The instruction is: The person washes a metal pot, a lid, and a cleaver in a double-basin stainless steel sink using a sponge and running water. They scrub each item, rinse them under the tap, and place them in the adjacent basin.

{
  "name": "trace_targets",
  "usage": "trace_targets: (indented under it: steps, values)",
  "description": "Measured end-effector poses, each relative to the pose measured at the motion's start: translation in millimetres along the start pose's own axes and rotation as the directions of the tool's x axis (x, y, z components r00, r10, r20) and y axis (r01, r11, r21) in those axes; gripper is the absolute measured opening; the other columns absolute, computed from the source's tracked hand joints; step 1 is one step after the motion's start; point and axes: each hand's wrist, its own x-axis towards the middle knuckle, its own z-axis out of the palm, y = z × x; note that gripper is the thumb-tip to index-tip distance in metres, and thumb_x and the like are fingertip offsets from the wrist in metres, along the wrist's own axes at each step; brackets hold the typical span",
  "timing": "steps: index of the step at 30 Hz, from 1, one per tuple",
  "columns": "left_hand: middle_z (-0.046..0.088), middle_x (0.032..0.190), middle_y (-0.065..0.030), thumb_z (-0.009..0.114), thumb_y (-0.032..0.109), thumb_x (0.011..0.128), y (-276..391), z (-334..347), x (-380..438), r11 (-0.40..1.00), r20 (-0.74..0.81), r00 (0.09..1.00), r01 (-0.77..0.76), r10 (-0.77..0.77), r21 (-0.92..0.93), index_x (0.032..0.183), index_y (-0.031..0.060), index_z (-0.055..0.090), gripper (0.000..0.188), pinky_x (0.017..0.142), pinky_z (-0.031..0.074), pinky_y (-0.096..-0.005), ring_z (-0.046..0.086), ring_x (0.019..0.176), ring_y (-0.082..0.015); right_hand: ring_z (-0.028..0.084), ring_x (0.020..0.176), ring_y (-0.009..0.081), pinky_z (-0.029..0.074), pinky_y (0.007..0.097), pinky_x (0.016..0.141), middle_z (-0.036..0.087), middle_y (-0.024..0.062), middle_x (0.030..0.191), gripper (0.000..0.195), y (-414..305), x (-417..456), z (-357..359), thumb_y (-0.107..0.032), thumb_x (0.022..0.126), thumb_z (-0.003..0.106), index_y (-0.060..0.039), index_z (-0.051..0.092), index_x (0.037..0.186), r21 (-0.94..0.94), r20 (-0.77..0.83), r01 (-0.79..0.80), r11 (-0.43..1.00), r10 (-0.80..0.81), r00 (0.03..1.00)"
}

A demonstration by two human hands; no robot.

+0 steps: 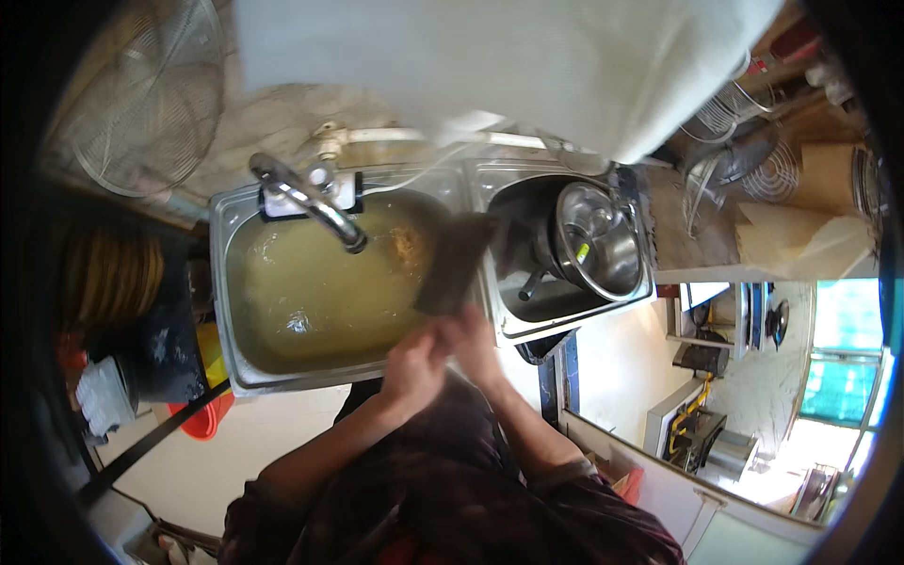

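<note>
A dark, flat, roughly rectangular object [455, 265], shaped like a cleaver blade, is blurred by motion over the divider of a double stainless steel sink [224, 282]. My right hand [479, 347] is closed around its near end. Pressed up against it, my left hand [415, 367] has curled fingers, and whether it also grips the object is hidden. Cloudy yellowish water [318, 282] fills the left basin, with a brown clump [406, 246] near its far right side. Above that basin reaches a chrome faucet [311, 205].
Metal bowls [632, 272] and a pan handle [531, 286] sit in the right basin. A round mesh strainer [148, 127] hangs at the far left. White sheeting [480, 63] spans the back above a pipe [385, 134]. An orange-red bucket [201, 420] stands below left.
</note>
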Motion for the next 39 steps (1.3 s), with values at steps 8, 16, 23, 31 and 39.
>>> trace_targets:
  steps: [8,16,23,31,39]
  values:
    - [0.069,0.104,-0.0189,0.062,0.02,0.094,-45.3,-11.3,23.3,0.945,0.187,0.953,0.185,-0.24,0.269,0.109,0.0025,0.07,0.025,0.082,0.055,-0.0478,0.067,0.097,-0.0383,0.054,0.049,0.0096,0.042,0.0264,0.042,0.054,0.0029,0.064,0.013,-26.7,-9.3,-111.3,-0.011,0.097,0.058,0.0004,0.062,0.099,0.034,-0.325,-0.188,0.982,0.188,0.927]
    - [0.067,0.108,-0.0192,0.063,0.019,0.088,-189.3,6.9,45.8,0.76,0.113,0.898,0.287,-0.425,0.583,0.102,0.003,0.071,0.023,0.09,0.053,-0.0507,0.063,0.103,-0.0384,0.071,0.072,0.0317,0.053,0.0411,0.066,0.069,0.023,0.081,0.032,148.4,82.4,-122.0,-0.019,0.086,0.064,0.001,0.069,0.11,-0.518,-0.263,-0.045,0.854,-0.109,0.959]
    - [0.071,0.108,-0.0191,0.064,0.024,0.086,-266.3,68.9,58.3,0.75,-0.111,0.849,0.51,-0.516,0.421,0.099,0.0088,0.074,0.022,0.084,0.055,-0.0498,0.068,0.101,-0.0374,0.067,0.107,0.0447,0.054,0.0464,0.088,0.07,0.0288,0.109,0.043,120.6,137.5,-76.3,-0.022,0.09,0.058,-0.006,0.066,0.129,-0.583,-0.168,-0.169,0.795,0.085,0.982]
    - [0.068,0.115,-0.0272,0.059,0.021,0.089,-261.2,93.9,96.1,0.717,-0.06,0.726,0.687,-0.686,0.114,0.109,-0.0035,0.069,0.033,0.088,0.055,-0.0475,0.067,0.106,-0.0412,0.07,0.091,0.0295,0.053,0.0388,0.079,0.074,0.0173,0.108,0.043,195.9,188.2,-74.5,-0.017,0.093,0.061,-0.0014,0.064,0.132,-0.466,-0.11,-0.107,0.878,0.062,0.992]
    - [0.072,0.103,-0.0227,0.062,0.029,0.089,-258.9,146.7,134.1,0.824,-0.076,0.821,0.564,-0.566,-0.043,0.1,0.0033,0.073,0.031,0.079,0.055,-0.0483,0.069,0.097,-0.0424,0.067,0.08,0.0224,0.054,0.0347,0.073,0.072,0.0106,0.091,0.028,270.6,197.5,-136.5,-0.008,0.094,0.058,0.0032,0.07,0.116,-0.16,-0.061,-0.245,0.956,0.238,0.969]
